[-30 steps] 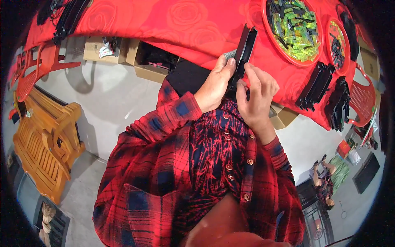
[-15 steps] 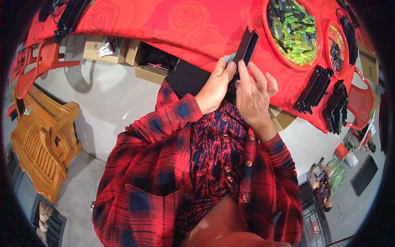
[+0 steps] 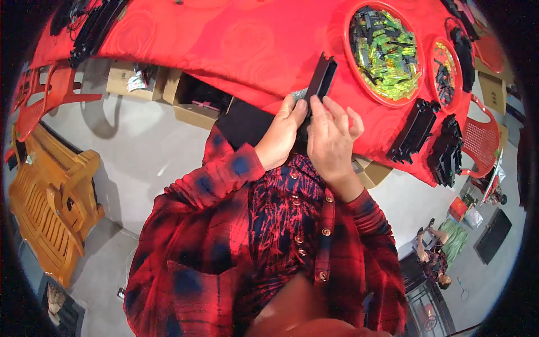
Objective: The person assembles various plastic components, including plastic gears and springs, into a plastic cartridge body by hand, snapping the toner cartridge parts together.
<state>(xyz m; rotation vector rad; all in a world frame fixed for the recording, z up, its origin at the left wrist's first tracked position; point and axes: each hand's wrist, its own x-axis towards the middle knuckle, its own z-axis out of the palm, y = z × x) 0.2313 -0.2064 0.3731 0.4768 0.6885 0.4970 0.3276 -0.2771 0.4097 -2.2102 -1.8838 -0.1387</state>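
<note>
A long black trough-shaped strip (image 3: pixel 322 76) is held at a slant over the near edge of the red-covered table. My left hand (image 3: pixel 279 137) is closed around its lower end, thumb along the side. A small grey speckled piece (image 3: pixel 299 95) shows beside those fingers; what it is I cannot make out. From the other side, my right hand (image 3: pixel 331 140) presses its index finger on the strip's lower part, the other fingers curled and slightly apart; its thumb is hidden. To the right lies a red round tray (image 3: pixel 346 53) full of yellow-green and black small pieces.
A smaller red tray (image 3: pixel 434 84) holds more small pieces. Black strips (image 3: pixel 414 130) are stacked at the table's right, others (image 3: pixel 96 32) at far left. Red plastic chairs (image 3: pixel 481 137) stand around, cardboard boxes (image 3: pixel 193 117) below, a wooden chair (image 3: pixel 53 196) left. Another person (image 3: pixel 433 258) sits at lower right.
The whole view has shifted, so table and trays appear a little further left and lower. Both hands keep their hold on the black strip, with little visible finger movement.
</note>
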